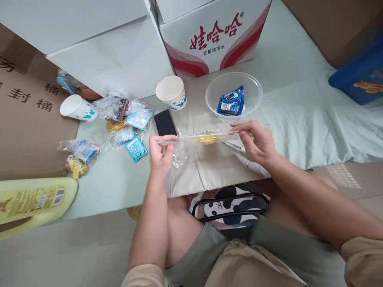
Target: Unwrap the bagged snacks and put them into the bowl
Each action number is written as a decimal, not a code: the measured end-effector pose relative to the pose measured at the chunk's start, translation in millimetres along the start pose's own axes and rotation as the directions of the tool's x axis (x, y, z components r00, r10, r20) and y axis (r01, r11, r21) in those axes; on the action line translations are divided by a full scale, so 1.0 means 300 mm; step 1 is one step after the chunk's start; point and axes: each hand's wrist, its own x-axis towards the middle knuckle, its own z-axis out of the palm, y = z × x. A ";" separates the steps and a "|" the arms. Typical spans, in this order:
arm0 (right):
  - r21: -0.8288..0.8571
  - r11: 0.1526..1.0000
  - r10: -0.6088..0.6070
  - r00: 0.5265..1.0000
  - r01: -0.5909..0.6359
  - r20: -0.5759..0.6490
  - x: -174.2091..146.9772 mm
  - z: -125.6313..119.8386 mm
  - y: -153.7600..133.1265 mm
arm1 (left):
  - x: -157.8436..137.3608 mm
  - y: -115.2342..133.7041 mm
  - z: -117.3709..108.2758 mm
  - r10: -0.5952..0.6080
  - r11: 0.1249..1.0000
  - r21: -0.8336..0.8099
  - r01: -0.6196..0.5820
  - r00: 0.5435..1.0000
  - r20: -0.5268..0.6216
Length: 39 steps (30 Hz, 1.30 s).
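Pale cloth (299,123) is supporting a bowl (255,95) at one o'clock; left hand (160,154) and right hand (259,141) are pinching clear plastic (187,138).

Glossy plastic film (188,138); 2 matt paper cups (171,91); rumpled cloth (299,123); smooth plastic bowl (253,95).

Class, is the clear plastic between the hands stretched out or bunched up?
Stretched out: the clear plastic runs nearly straight from the left hand to the right hand.
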 end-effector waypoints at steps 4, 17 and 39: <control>0.007 1.000 -0.014 0.999 0.013 0.030 -0.002 -0.006 -0.008 | 0.004 -0.013 -0.004 0.004 1.000 0.000 -0.004 0.999 -0.032; -0.053 0.998 0.031 0.998 -0.028 0.056 0.006 -0.014 -0.017 | 0.012 0.006 -0.005 -0.025 1.000 -0.021 0.023 0.994 -0.107; 0.039 0.998 0.036 0.945 -0.051 0.324 -0.002 0.028 -0.044 | -0.004 0.056 0.052 -0.158 0.950 0.304 0.068 0.947 0.280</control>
